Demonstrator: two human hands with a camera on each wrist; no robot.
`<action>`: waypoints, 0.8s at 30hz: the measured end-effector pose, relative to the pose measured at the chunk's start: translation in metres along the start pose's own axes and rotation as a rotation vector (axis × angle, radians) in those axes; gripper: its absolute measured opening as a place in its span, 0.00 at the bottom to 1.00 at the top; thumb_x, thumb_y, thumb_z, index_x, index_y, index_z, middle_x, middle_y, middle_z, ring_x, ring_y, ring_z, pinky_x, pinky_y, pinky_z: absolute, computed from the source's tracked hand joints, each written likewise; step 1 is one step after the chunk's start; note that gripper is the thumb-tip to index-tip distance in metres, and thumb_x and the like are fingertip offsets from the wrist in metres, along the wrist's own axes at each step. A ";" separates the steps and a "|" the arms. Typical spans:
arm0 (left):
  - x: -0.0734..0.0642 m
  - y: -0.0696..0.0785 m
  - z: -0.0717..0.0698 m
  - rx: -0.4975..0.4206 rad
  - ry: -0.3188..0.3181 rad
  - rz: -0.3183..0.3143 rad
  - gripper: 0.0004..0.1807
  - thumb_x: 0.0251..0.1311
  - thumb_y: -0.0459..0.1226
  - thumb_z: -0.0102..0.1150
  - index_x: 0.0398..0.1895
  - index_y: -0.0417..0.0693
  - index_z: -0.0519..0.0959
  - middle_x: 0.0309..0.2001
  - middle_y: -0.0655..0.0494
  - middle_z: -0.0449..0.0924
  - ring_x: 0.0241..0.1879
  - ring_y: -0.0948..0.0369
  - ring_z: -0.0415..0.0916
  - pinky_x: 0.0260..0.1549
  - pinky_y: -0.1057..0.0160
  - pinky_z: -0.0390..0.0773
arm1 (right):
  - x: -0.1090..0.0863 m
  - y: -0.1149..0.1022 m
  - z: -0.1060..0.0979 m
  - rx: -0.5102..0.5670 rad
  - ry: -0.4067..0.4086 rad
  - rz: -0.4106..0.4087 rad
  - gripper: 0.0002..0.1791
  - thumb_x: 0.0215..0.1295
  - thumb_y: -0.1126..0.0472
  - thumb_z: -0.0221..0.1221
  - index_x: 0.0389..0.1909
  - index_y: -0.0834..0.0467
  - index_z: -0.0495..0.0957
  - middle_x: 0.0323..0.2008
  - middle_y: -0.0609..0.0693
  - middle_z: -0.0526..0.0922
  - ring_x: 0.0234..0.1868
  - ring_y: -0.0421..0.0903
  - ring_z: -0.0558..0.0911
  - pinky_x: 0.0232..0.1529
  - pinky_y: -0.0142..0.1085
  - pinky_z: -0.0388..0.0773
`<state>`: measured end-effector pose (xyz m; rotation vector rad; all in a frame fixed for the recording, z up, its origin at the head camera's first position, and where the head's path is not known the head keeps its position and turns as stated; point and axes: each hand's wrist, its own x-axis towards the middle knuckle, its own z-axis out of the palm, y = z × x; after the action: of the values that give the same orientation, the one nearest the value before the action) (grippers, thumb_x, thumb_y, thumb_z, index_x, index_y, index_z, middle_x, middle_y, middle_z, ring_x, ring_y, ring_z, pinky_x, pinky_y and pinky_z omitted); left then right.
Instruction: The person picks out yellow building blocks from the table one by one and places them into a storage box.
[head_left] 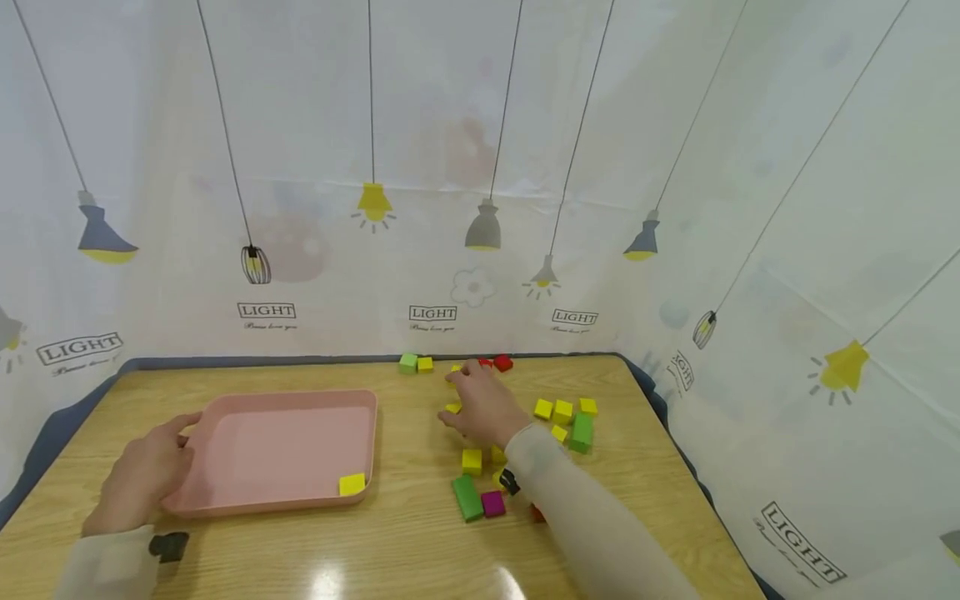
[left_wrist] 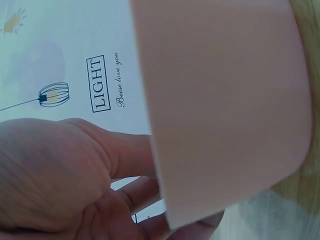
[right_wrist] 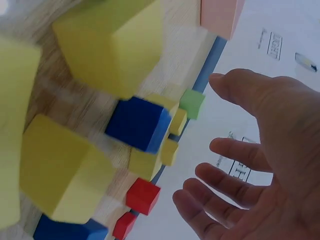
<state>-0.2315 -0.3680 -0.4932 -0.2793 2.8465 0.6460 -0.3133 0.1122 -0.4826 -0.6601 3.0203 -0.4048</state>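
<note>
On the left, my left hand point(head_left: 148, 467) grips the left rim of a pink tray point(head_left: 288, 446), thumb and fingers at its edge in the left wrist view. One yellow block point(head_left: 351, 485) lies in the tray's near right corner. My right hand point(head_left: 486, 406) hovers over scattered blocks at the centre right, fingers spread apart with nothing between them. A blue block point(right_wrist: 137, 125) lies among yellow blocks point(right_wrist: 67, 170) in the right wrist view; in the head view the hand hides it. Red blocks point(right_wrist: 143, 195) are farther back.
A light green block point(head_left: 408, 363) sits at the table's back edge. Green blocks point(head_left: 467, 498) and a purple block point(head_left: 492, 503) lie nearer me. More yellow blocks point(head_left: 562, 411) are right of my hand. Lamp-patterned sheeting point(head_left: 420, 250) borders the wooden table point(head_left: 405, 542).
</note>
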 end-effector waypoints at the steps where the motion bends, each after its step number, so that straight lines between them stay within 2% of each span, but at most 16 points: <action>1: -0.001 0.001 0.000 -0.002 -0.005 -0.003 0.34 0.83 0.30 0.48 0.88 0.29 0.59 0.72 0.16 0.76 0.68 0.22 0.79 0.58 0.28 0.84 | 0.000 0.003 0.000 0.007 -0.003 0.018 0.37 0.78 0.43 0.76 0.78 0.59 0.81 0.73 0.60 0.80 0.70 0.57 0.83 0.76 0.52 0.85; 5: -0.001 0.002 0.000 -0.007 -0.015 -0.017 0.34 0.85 0.31 0.47 0.89 0.29 0.58 0.73 0.15 0.74 0.68 0.22 0.79 0.59 0.28 0.84 | 0.002 0.011 0.000 0.023 -0.026 0.088 0.39 0.77 0.42 0.77 0.78 0.60 0.80 0.73 0.62 0.80 0.69 0.58 0.81 0.74 0.53 0.86; 10: 0.002 -0.001 0.002 -0.015 -0.032 -0.030 0.35 0.85 0.31 0.48 0.90 0.30 0.57 0.73 0.15 0.73 0.67 0.23 0.79 0.58 0.28 0.84 | 0.004 0.015 0.003 0.046 -0.076 0.160 0.43 0.77 0.41 0.77 0.84 0.57 0.76 0.78 0.66 0.77 0.73 0.60 0.80 0.77 0.56 0.85; 15: 0.005 -0.004 0.001 -0.011 -0.031 -0.019 0.35 0.84 0.31 0.49 0.90 0.29 0.58 0.73 0.15 0.74 0.66 0.23 0.80 0.55 0.30 0.85 | 0.006 0.019 0.010 0.043 -0.090 0.177 0.44 0.78 0.40 0.75 0.85 0.56 0.75 0.79 0.66 0.77 0.74 0.60 0.81 0.78 0.55 0.84; 24: 0.002 -0.002 0.001 -0.006 -0.017 -0.013 0.35 0.85 0.31 0.48 0.90 0.30 0.58 0.72 0.15 0.75 0.64 0.24 0.82 0.52 0.34 0.85 | 0.009 0.020 0.020 0.085 -0.079 0.185 0.43 0.78 0.40 0.75 0.83 0.61 0.76 0.76 0.65 0.80 0.68 0.58 0.83 0.77 0.53 0.84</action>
<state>-0.2329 -0.3694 -0.4957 -0.2913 2.8250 0.6514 -0.3282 0.1212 -0.5068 -0.3786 2.9360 -0.4833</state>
